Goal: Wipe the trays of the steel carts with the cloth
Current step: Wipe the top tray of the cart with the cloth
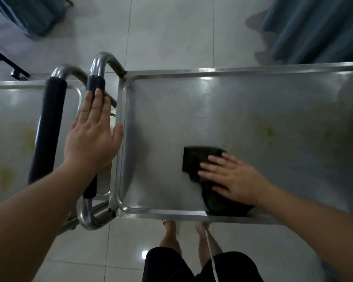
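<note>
Two steel carts stand end to end on the tiled floor. The right cart's tray (253,110) shows yellowish stains toward its right side. A dark cloth (196,159) lies flat on this tray near the front rim. My right hand (230,178) presses on the cloth with straight fingers pointing left. My left hand (92,133) lies flat, fingers straight, over the black-padded handle (95,82) of the right cart. The left cart's tray (10,127) also carries yellow stains, and its padded handle (47,127) runs beside my left hand.
Blue curtains hang at the back left (29,15) and back right (314,27). A dark metal leg (8,62) stands at the far left. My legs and feet (183,237) are just below the right cart's front rim, on grey floor tiles.
</note>
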Demonstrator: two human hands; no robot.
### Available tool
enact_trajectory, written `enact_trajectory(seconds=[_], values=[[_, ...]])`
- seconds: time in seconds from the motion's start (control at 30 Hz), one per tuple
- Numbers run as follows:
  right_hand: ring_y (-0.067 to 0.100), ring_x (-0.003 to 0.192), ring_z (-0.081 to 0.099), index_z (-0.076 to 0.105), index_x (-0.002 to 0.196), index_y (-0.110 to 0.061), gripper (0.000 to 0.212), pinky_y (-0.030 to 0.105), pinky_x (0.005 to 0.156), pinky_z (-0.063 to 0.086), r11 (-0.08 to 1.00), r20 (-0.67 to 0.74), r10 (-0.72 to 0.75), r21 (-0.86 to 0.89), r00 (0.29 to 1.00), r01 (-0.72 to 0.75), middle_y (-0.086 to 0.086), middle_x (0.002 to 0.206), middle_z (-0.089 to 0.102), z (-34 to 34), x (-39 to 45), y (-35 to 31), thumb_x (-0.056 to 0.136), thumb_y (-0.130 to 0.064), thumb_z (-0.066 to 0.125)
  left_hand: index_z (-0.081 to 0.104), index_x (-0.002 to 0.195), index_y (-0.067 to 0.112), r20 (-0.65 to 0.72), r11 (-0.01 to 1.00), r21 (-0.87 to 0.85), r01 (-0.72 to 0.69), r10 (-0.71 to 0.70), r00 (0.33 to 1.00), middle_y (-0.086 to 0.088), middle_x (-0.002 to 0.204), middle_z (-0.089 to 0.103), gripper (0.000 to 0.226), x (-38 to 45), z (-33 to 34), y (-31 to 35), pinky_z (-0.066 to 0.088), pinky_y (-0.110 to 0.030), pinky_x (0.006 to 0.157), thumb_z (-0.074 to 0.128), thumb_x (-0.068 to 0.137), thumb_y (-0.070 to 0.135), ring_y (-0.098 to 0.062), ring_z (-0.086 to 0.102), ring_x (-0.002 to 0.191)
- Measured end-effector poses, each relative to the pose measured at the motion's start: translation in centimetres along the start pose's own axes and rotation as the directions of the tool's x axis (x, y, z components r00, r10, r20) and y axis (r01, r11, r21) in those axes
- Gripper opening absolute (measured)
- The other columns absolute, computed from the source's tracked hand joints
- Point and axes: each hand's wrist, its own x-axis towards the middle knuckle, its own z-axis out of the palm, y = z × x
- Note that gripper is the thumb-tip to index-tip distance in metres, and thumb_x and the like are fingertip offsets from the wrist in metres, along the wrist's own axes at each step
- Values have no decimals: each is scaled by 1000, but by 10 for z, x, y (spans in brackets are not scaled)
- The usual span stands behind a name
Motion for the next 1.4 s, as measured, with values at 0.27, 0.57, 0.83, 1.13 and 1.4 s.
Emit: enact_trajectory(seconds=[0.27,0.57,0.83,1.13,1.4], values=[[28,158,23,30,163,-32,70,49,128,11,886,12,458,79,889,-458,-2,170,30,-71,108,165,98,-58,29,9,170,14,-32,1000,17,-4,4,999,-1,178,-10,74,2,6,-4,-2,-40,129,32,111,53,-10,-20,161],[34,151,36,40,160,-25,66,51,123,21,841,-125,538,147,834,-521,4,165,40,-50,80,116,99,-51,35,6,170,18,-47,999,-29,30,-32,998,4,178,-10,72,2,6,-1,3,-42,130,30,111,49,-7,-18,161],[22,158,25,31,163,-35,60,52,126,23,962,-54,266,85,963,-260,-10,170,29,31,-79,-39,106,-49,41,6,170,17,-33,997,-74,16,-19,999,4,178,-10,71,2,3,1,-1,-39,130,32,112,46,-7,-18,160],[31,147,45,49,155,-24,59,54,122,31,905,-135,425,79,895,-418,4,158,51,-20,-19,82,100,-45,44,8,170,16,-55,997,-72,-11,7,998,2,178,-8,71,2,10,-8,3,-42,129,34,111,47,-7,-17,161],[37,154,26,30,163,-21,78,56,127,14,651,-64,753,220,655,-727,6,171,27,-64,61,209,94,-56,23,10,170,18,-68,995,-97,20,-27,997,5,178,-6,71,4,10,-8,-1,-37,128,36,111,46,-4,-16,160]])
